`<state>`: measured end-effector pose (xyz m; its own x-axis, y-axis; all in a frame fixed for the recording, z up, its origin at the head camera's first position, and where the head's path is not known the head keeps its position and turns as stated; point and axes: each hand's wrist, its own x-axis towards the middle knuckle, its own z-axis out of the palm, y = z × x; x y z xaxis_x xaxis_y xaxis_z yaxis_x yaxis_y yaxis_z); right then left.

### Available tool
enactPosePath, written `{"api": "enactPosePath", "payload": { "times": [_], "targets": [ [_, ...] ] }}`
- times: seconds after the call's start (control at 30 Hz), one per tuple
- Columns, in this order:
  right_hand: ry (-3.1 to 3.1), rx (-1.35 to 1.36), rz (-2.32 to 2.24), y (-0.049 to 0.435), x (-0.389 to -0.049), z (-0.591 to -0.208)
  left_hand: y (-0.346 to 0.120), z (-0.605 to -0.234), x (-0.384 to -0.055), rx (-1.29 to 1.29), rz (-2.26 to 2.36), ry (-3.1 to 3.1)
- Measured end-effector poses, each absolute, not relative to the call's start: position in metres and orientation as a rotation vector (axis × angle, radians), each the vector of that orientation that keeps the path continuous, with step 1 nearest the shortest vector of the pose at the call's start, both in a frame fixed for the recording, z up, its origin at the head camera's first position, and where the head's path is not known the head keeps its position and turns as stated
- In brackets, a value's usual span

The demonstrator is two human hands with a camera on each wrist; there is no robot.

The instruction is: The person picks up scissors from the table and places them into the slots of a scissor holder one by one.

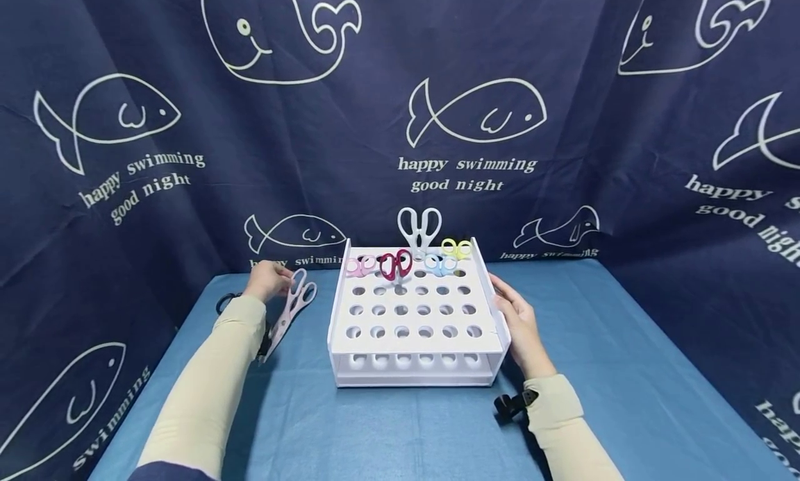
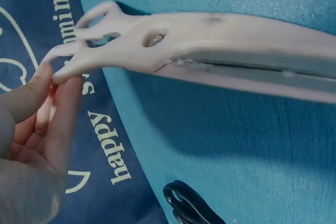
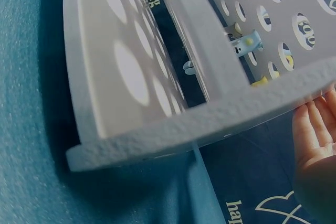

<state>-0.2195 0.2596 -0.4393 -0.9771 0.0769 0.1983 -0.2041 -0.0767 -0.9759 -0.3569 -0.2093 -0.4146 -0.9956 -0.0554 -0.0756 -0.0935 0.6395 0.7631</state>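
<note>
My left hand [image 1: 267, 281] pinches a pair of pale pink scissors [image 1: 292, 306] by one handle loop, thumb against fingers. The scissors slant with their blades pointing back toward me; in the left wrist view the blades [image 2: 252, 66] lie together, their tips out of frame. Along the right side of a white rack [image 1: 409, 314] with rows of round holes, my right hand [image 1: 519, 321] rests with its fingers [image 3: 315, 124] fairly straight against the side panel. Standing in the rack's back rows are white scissors [image 1: 419, 231], dark red scissors [image 1: 396, 264], and pink, blue and yellow ones.
A black handle loop [image 1: 226, 302] lies on the blue tabletop [image 1: 412, 432] beyond my left forearm, and the left wrist view shows it too. Behind the table hangs a dark blue curtain [image 1: 350, 155] printed with fish and whales. The rack has a lower shelf [image 1: 412, 380].
</note>
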Motion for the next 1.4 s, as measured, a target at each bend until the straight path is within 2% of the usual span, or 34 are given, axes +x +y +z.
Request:
{"api": "enactPosePath", "payload": {
  "times": [0.27, 0.97, 1.4],
  "targets": [
    [-1.975, 0.146, 2.180, 0.260, -0.221, -0.437, -0.214, -0.407, -0.356, -0.199, 1.461, 2.736],
    [-1.956, 0.126, 2.189, 0.263, -0.219, -0.434, -0.208, -0.366, -0.332, -0.079, 1.617, 2.667],
    [-1.980, 0.123, 2.181, 0.259, -0.220, -0.439, -0.210, -0.350, -0.321, -0.080, 2.054, 2.510]
  ]
}}
